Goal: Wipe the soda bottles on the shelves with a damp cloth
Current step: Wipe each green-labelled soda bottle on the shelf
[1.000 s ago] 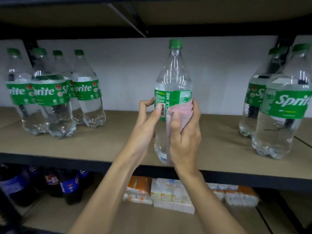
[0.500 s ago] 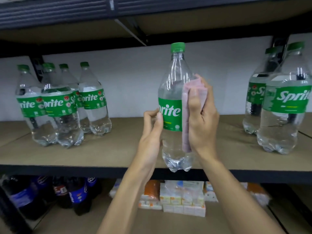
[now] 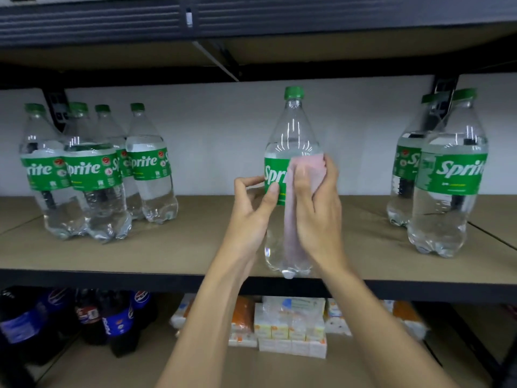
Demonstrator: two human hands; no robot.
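Note:
A clear Sprite bottle with a green cap and green label is held upright above the front edge of the middle shelf. My left hand grips its left side at label height, thumb on the label. My right hand presses a pink cloth against the bottle's front and right side, fingers wrapped over the cloth at the label. The cloth hangs down along the lower half of the bottle.
Several Sprite bottles stand at the shelf's left, two more Sprite bottles at the right. The lower shelf holds dark cola bottles and small white and orange packs. Another shelf board runs overhead.
My right hand with the cloth slid down from the bottle's shoulder to the label and moved round to its front. The bottle turned a little; the camera view shifted.

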